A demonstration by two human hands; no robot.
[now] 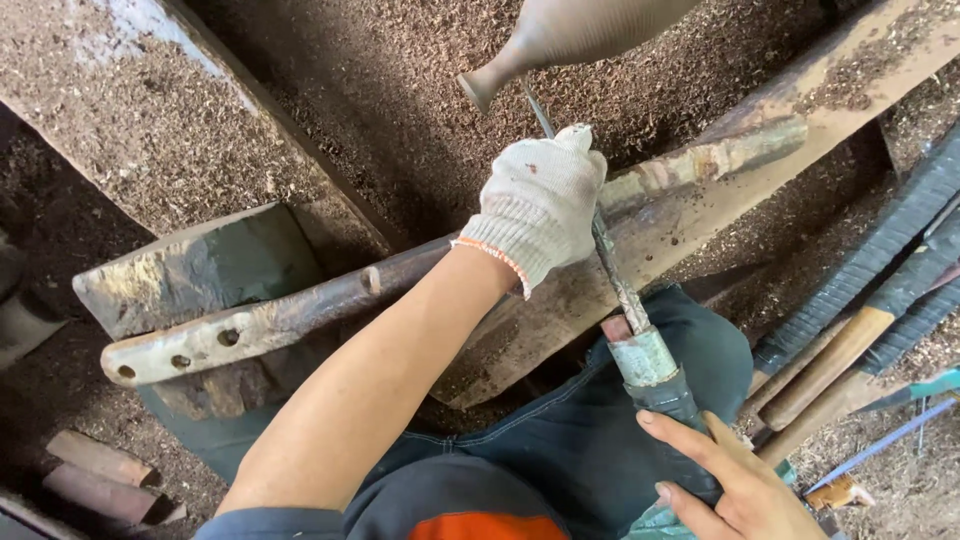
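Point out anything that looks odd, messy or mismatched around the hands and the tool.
Only the left hand wears a glove; the right hand on the chisel handle is bare. The glove has small reddish spots. Wood shavings cover the ground and the beam. The tool rest looks rusty and worn.

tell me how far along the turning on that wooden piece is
Done: the wooden piece already shows a rounded body and narrow neck, and shavings lie thick all around. In hand: the gloved left hand steadies the chisel on the tool rest; the bare right hand holds its handle. Left: cannot tell.
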